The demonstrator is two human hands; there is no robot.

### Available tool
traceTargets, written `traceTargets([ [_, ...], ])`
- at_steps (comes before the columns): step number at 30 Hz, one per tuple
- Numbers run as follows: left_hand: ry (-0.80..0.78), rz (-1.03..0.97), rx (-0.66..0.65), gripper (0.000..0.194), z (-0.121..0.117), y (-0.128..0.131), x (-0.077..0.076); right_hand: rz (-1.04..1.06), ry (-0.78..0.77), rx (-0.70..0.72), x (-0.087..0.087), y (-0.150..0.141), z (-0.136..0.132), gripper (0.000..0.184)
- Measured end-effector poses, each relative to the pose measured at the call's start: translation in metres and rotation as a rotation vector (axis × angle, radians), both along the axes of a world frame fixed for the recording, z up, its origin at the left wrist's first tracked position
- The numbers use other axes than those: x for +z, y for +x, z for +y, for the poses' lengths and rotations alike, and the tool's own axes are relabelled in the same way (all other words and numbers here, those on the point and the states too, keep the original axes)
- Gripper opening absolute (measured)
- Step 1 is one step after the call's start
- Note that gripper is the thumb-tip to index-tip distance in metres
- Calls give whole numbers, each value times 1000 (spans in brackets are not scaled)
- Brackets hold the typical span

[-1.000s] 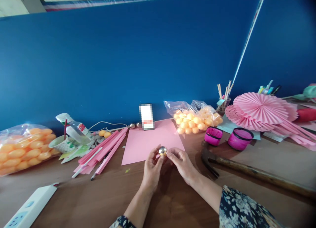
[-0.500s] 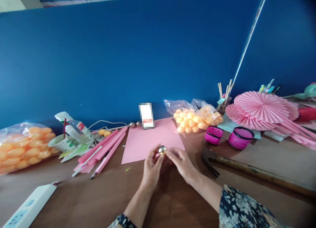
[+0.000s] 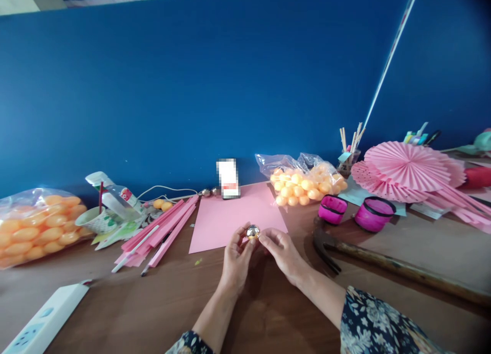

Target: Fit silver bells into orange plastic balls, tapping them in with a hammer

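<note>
Between my fingertips is a small shiny metallic ball [image 3: 252, 231], raised above the table near the front edge of a pink paper sheet [image 3: 230, 218]. My left hand [image 3: 237, 259] is closed, pinching the ball from its left side. From the right, the thumb and fingers of my right hand [image 3: 280, 252] are pressed together at the ball's edge. More shiny balls [image 3: 206, 192] lie behind the sheet, beside a phone-like upright object [image 3: 229, 179] that is blurred out.
Bags of orange balls stand at left [image 3: 38, 228] and centre right [image 3: 303, 185]. Pink paper strips [image 3: 164, 228] lie left of the sheet. To the right are a hammer [image 3: 383, 257], magenta ring-shaped pieces [image 3: 333, 209] and pink paper fans [image 3: 406, 164]. A power strip [image 3: 48, 313] sits front left.
Both hands stay on the shiny ball in almost the same pose. The whole view has shifted very slightly.
</note>
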State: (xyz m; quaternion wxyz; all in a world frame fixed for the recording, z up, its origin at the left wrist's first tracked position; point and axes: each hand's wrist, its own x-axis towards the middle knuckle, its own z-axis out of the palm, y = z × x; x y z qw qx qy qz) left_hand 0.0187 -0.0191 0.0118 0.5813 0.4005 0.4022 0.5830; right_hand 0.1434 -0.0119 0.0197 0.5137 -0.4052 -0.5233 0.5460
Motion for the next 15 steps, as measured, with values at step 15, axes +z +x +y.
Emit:
traceTargets([
  [15,25,34,12,44,1,0,-3,14,-9,16,1,0,0,29],
])
